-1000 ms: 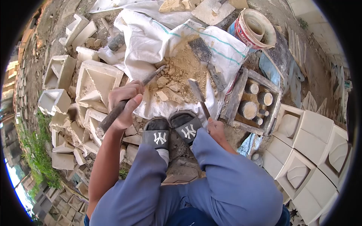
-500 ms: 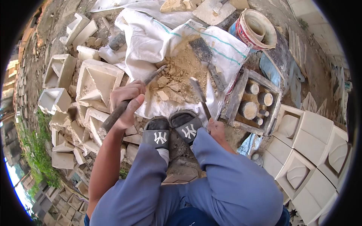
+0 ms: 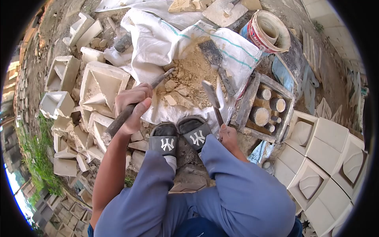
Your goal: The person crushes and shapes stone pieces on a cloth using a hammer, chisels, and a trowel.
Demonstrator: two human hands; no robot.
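Observation:
My left hand (image 3: 133, 110) is wrapped round a dark rod-like tool (image 3: 123, 119), whose narrow tip points at the crumbled tan material (image 3: 193, 75) on a white sack (image 3: 150, 43). Beside my knee, my right hand (image 3: 227, 136) grips the handle of a small metal trowel (image 3: 212, 94), its blade raised at the right of the rubble. A dark flat scraper (image 3: 211, 52) lies on the sack behind the pile. Several broken chunks (image 3: 178, 99) rest at the pile's near edge, in front of my sandals (image 3: 164, 138).
Hollow pale blocks (image 3: 103, 87) and fragments crowd the left side. At the right are a wooden crate (image 3: 285, 130) of cylinders, a bucket (image 3: 254, 29) at the back and stacked moulded blocks (image 3: 323, 146). A hammer-like head (image 3: 123, 42) lies by the sack.
The trowel in my right hand has turned slightly and shifted a little to the right, showing more of its blade face. My left hand and its tool look almost unmoved.

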